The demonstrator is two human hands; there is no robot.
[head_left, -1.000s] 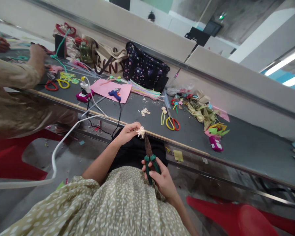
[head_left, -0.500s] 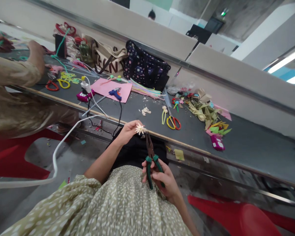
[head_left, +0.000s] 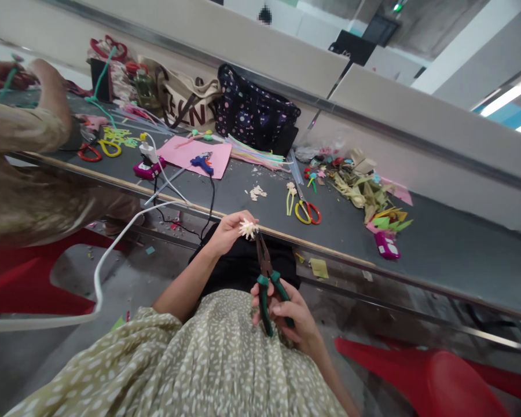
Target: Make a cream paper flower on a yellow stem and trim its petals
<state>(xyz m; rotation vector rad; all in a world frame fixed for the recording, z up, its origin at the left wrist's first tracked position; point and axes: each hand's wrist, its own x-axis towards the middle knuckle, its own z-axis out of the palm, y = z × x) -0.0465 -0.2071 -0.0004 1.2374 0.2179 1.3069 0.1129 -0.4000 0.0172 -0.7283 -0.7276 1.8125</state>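
Observation:
My left hand (head_left: 229, 231) pinches a small cream-white craft flower (head_left: 248, 229) just off the table's front edge. Wrapped round the green handles of long-nose pliers (head_left: 265, 272) is my right hand (head_left: 289, 310), low in front of my dress. The pliers' dark jaws point up and reach the flower's right side; whether they grip it is too small to tell. Beyond on the table lie cream petal pieces (head_left: 256, 193), a similar flower on a green stem (head_left: 290, 197), and scissors (head_left: 307, 212) with yellow and red handles.
A blue glue gun (head_left: 203, 164) rests on pink paper (head_left: 173, 152). Its black cord and a white cable (head_left: 99, 278) hang near my left. Dried husks (head_left: 358, 194) lie right. A co-worker's arm (head_left: 47, 104) is at far left. Red chairs (head_left: 434, 376) stand both sides.
The camera view has shifted slightly. Both hands keep their holds on the flower and the pliers, and the jaws stay by the flower with little visible movement.

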